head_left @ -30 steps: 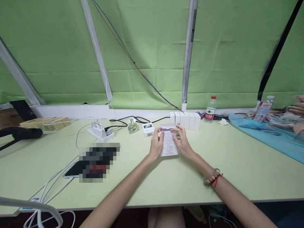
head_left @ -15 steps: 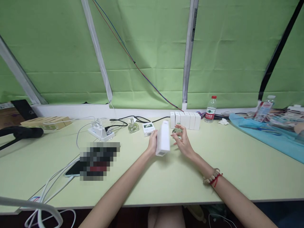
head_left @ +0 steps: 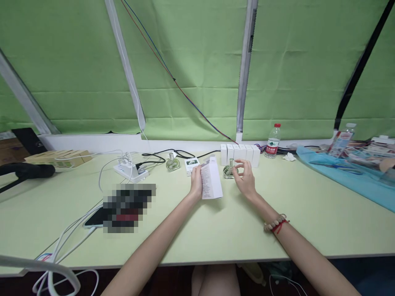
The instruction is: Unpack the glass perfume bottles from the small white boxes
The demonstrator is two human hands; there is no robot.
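Observation:
My left hand [head_left: 195, 183] grips a white carton [head_left: 211, 181] by its left side, above the table. A panel of small printed text on the carton faces me. My right hand [head_left: 245, 179] is at the right edge of a clear glass bottle [head_left: 228, 171] with greenish contents, which stands on the table. Its fingers are bent and apart, holding nothing; whether the fingertips touch the glass I cannot tell. Behind the held carton lies a small white box with a dark green picture [head_left: 191, 164]. A second glass bottle [head_left: 173, 163] stands farther left.
A row of white boxes [head_left: 240, 155] stands at the back, beside a water bottle [head_left: 273, 142]. Left are a power strip [head_left: 131, 172], cables and a phone [head_left: 95, 218]. Yellowish boxes [head_left: 58, 159] lie at far left, a blue sheet [head_left: 348, 181] at right.
My left hand has turned the carton, so its printed panel now faces me. My right hand has shifted slightly right, uncovering more of the glass bottle.

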